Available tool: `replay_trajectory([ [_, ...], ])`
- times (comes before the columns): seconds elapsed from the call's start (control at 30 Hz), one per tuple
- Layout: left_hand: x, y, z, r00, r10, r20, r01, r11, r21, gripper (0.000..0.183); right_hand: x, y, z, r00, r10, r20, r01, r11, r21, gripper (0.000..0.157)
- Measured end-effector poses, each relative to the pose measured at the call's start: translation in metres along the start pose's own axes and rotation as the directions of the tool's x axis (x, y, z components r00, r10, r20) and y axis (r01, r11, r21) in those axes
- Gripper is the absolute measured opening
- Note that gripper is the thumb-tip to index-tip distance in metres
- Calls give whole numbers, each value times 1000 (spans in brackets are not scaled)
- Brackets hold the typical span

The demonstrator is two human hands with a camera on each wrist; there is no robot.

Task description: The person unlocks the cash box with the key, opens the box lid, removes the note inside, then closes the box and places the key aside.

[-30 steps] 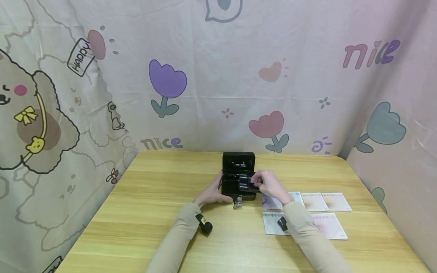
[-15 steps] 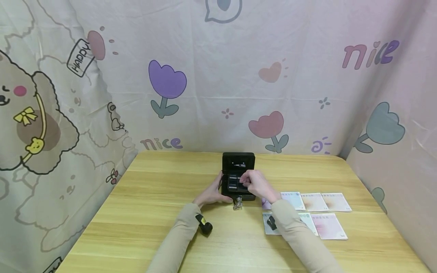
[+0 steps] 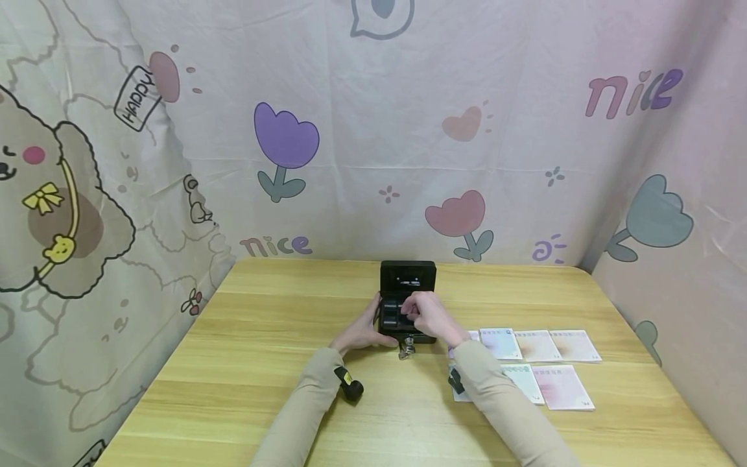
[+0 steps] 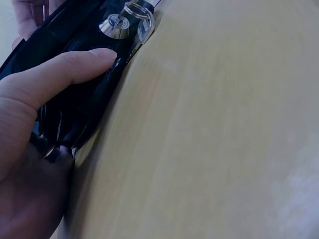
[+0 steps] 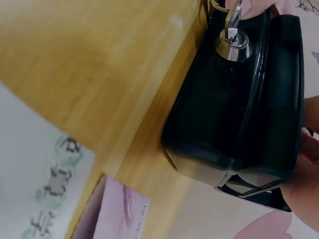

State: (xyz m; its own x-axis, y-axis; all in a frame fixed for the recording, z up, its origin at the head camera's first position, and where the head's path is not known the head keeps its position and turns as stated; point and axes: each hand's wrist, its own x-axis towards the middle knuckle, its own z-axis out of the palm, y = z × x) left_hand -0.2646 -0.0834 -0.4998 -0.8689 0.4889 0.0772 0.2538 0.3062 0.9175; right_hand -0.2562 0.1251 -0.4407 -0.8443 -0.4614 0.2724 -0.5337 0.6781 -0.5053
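Observation:
A black cash box point(image 3: 417, 339) stands on the table with its lid point(image 3: 408, 269) raised at the back. Across its left side lies my left hand point(image 3: 363, 332), gripping it; the thumb point(image 4: 75, 67) presses on the front face below the lock point(image 4: 115, 27). A key on a ring point(image 5: 234, 20) sits in that lock. Inside the box is a black compartment tray point(image 3: 390, 314). My right hand point(image 3: 432, 316) reaches over the box from the right, fingers curled at the tray's middle, pinching it; the fingertips' contact is partly hidden.
Right of the box, note-like paper pads lie in two rows, among them a pink one point(image 3: 563, 388), a blue one point(image 3: 498, 344) and a beige one point(image 3: 537, 346). My right sleeve covers some. A printed curtain point(image 3: 350, 194) hangs behind the wooden table point(image 3: 292, 305).
My right hand has moved left and lowered the tray from above the box's right side into the box. My left hand has kept its hold on the box.

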Motion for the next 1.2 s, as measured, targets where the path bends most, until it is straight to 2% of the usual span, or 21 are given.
replay_trajectory([
  [0.4,1,-2,0,1000,4,-3,-4,1000,4,127,1,0,7,999,35,10,-35,999,12,24],
  [0.97,1,-3,0,1000,9,-5,-9,1000,-11,126,2,8,11,999,13,31,-13,1000,9,24],
  [1.2,1,0,0,1000,8,0,-8,1000,-3,126,1,10,12,1000,2,18,-3,1000,30,19],
])
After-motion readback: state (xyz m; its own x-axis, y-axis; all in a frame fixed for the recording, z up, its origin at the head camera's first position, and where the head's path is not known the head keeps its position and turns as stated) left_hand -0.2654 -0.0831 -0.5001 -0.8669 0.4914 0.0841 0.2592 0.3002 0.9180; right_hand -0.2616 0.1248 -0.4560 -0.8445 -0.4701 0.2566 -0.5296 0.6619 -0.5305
